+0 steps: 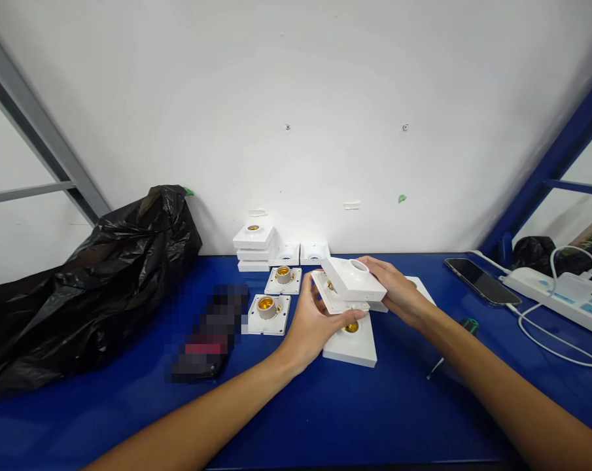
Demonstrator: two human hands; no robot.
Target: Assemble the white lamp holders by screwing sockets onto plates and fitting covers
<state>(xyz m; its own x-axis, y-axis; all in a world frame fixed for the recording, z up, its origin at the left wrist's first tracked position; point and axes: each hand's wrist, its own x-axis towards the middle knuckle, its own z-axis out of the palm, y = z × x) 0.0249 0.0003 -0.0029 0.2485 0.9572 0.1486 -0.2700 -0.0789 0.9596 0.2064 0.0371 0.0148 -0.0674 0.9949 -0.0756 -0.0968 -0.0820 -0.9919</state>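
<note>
My left hand [309, 325] grips a white lamp holder base [331, 299] by its edge, thumb along the near side. Tilted just above it is a square white cover [357, 281] with a round hole, which my right hand [386, 288] grips from the right. Part of the brass socket shows between the two pieces. Below them an assembled lamp holder [349, 350] lies on the table. To the left lie two open bases with brass sockets, a near base [269, 315] and a far base [283, 280].
Several lamp holders form a stack [254, 247] by the wall, beside two covers [300, 253]. A screwdriver [447, 347] lies near my right forearm. Farther right are a phone [482, 281] and a power strip [560, 297] with white cables. A black plastic bag [114, 281] and a partly blurred dark object [210, 337] are left.
</note>
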